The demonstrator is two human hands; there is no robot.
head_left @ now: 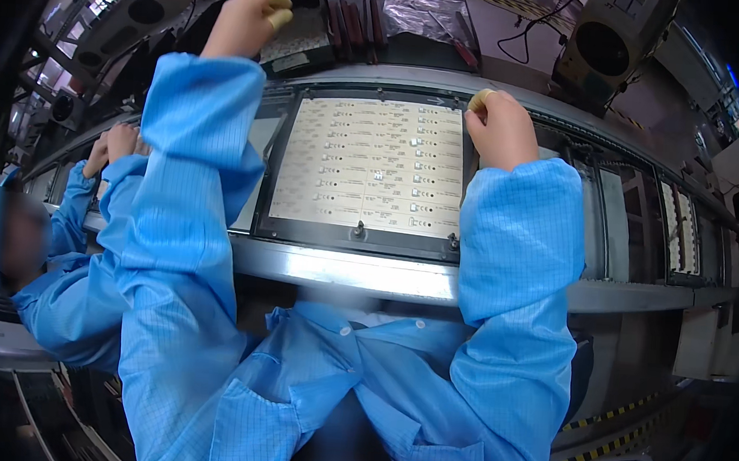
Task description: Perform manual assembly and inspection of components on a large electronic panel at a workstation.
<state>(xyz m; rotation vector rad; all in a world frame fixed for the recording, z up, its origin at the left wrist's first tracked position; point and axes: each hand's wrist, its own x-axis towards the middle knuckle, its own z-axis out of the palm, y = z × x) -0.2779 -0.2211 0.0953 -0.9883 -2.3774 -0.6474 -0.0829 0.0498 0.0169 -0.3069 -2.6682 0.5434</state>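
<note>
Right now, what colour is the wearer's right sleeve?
The right sleeve is light blue; head view shows it best.

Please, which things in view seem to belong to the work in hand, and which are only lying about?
Probably in the work:
white panel in its dark frame, right hand at its edge
black bin, left hand near it

Seemingly lying about, untouched:
red-handled tools
clear plastic bag

Creased cloth smock (292,358) with 2 smooth buttons (345,332); glossy metal conveyor rail (349,271); matt-looking printed panel (341,147); crinkled, shiny plastic film (412,14).
</note>
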